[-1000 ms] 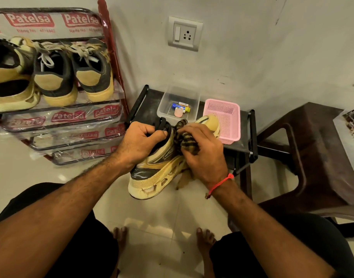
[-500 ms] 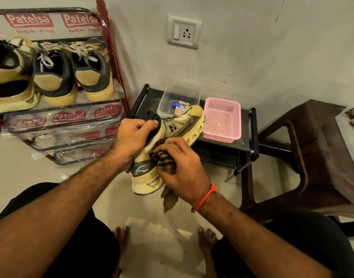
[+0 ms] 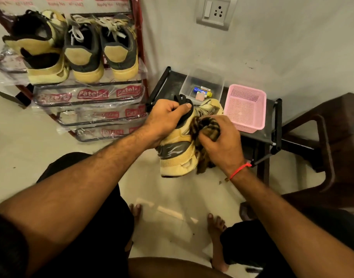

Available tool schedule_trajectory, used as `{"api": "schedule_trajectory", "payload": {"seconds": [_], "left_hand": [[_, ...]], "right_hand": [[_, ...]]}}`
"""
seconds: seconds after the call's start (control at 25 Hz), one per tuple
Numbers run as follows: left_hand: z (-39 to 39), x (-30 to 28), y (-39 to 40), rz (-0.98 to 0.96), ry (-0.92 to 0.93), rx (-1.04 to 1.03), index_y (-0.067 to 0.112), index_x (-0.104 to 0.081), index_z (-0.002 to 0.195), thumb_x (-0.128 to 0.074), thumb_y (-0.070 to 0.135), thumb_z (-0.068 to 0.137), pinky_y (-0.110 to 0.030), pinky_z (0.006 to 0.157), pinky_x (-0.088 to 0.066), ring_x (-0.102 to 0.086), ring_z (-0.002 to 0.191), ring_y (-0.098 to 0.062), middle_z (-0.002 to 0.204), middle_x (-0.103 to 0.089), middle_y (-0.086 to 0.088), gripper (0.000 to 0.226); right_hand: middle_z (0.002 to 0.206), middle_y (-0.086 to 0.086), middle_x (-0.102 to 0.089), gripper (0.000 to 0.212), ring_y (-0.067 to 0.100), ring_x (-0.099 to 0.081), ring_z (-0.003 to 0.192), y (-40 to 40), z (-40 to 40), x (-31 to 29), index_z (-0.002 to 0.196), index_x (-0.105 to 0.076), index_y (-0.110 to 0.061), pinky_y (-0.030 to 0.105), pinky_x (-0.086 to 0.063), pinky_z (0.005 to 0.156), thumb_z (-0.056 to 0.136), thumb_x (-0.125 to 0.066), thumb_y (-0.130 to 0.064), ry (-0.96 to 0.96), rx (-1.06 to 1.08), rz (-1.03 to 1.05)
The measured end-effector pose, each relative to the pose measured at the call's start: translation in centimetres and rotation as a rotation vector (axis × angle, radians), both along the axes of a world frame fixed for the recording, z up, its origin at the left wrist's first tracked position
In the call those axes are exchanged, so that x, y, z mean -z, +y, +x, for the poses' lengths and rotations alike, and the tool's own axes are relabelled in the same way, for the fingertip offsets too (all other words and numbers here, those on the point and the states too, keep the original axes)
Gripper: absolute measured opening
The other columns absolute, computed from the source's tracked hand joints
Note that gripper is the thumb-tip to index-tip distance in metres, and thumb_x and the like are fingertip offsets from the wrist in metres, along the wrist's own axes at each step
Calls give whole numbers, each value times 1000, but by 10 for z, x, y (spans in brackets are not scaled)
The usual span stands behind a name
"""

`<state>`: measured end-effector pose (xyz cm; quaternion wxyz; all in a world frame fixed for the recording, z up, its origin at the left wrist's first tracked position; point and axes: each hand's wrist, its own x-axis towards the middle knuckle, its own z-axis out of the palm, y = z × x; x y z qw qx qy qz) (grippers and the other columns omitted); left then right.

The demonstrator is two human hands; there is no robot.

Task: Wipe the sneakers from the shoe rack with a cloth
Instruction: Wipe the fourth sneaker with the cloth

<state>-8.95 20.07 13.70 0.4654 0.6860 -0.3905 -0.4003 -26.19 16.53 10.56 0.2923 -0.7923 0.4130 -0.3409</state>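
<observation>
A yellow and grey sneaker (image 3: 177,155) hangs in the air at the centre, heel toward me. My left hand (image 3: 165,119) grips its black collar at the top. My right hand (image 3: 220,141) holds a bunched brown striped cloth (image 3: 205,127) pressed against the sneaker's right side; a tail of cloth dangles below. Three more sneakers (image 3: 82,51) stand on the top shelf of the red shoe rack (image 3: 89,97) at the upper left.
A low black stand (image 3: 276,125) behind the sneaker carries a clear plastic box (image 3: 218,81) with small items and a pink basket (image 3: 245,109). A dark brown chair (image 3: 332,141) stands at the right. My bare feet rest on the pale tiled floor (image 3: 21,153).
My right hand has slid the cloth from the heel area up along the sneaker's side toward the toe. The left hand keeps its grip on the collar.
</observation>
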Motion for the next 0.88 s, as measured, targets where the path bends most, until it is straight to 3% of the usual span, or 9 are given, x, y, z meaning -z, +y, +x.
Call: {"api": "schedule_trajectory", "payload": {"seconds": [0.08, 0.16, 0.24, 0.36, 0.48, 0.56, 0.68, 0.76, 0.88], "left_hand": [[5, 1, 1, 13, -19, -20, -11, -64, 80, -63, 31, 99, -28, 53, -37, -45, 55, -20, 63, -51, -11, 46], [4, 1, 3, 27, -34, 5, 3, -61, 68, -62, 29, 100, -18, 44, -35, -42, 43, -6, 51, -48, 3, 42], [2, 1, 2, 44, -51, 46, 9, -63, 67, -61, 30, 100, -16, 45, -38, -46, 43, -1, 51, -53, 7, 40], [-1, -1, -1, 31, -42, 54, 5, -70, 79, -61, 33, 100, -22, 52, -45, -54, 54, -7, 65, -61, -3, 37], [-3, -4, -5, 8, 36, 1, 12, -68, 71, -62, 29, 100, -18, 48, -43, -53, 48, -1, 61, -59, 2, 34], [-2, -4, -5, 20, 10, 5, 9, -69, 74, -63, 29, 100, -18, 49, -44, -53, 48, 0, 62, -60, 1, 33], [-2, -1, -3, 48, -6, 24, 9, -69, 75, -63, 30, 99, -20, 56, -49, -57, 52, -2, 63, -62, 1, 33], [-3, -2, -2, 80, -36, 40, 8, -69, 76, -63, 32, 99, -21, 55, -47, -57, 54, -5, 65, -62, 0, 35], [-1, -5, -3, 85, 28, -18, 8, -71, 81, -62, 33, 100, -23, 55, -49, -60, 57, -5, 69, -65, 0, 32]], "right_hand": [[115, 7, -59, 37, 11, -56, 104, 31, 8, -6, 115, -68, -8, 10, -43, 95, 79, -72, -18, 12, -231, -79], [121, 8, -57, 41, 17, -56, 109, 50, 11, -8, 121, -65, -9, 18, -47, 95, 83, -70, -23, 125, -503, -180], [125, 10, -56, 45, 22, -57, 110, 47, 10, -8, 126, -61, -9, 30, -54, 91, 87, -61, -32, 234, -631, -289], [122, 16, -59, 47, 29, -60, 109, 20, 2, -10, 125, -61, -3, 42, -58, 88, 85, -61, -28, 186, -412, -334], [119, 18, -59, 41, 24, -56, 110, 4, -9, -15, 121, -63, -2, 43, -56, 92, 82, -69, -14, 146, -200, -316], [117, 15, -59, 41, 22, -58, 105, 21, -3, -15, 119, -64, -5, 37, -58, 86, 83, -63, -23, 154, -313, -337], [116, 13, -59, 43, 25, -62, 93, 53, 6, -9, 120, -65, -10, 35, -59, 65, 86, -56, -36, 304, -639, -481], [117, 16, -59, 46, 29, -63, 91, 36, 3, -13, 122, -61, -11, 39, -60, 59, 85, -55, -38, 324, -602, -518], [119, 19, -56, 50, 34, -61, 101, 2, -11, -20, 123, -61, -8, 49, -61, 68, 83, -56, -39, 263, -375, -450]]}}
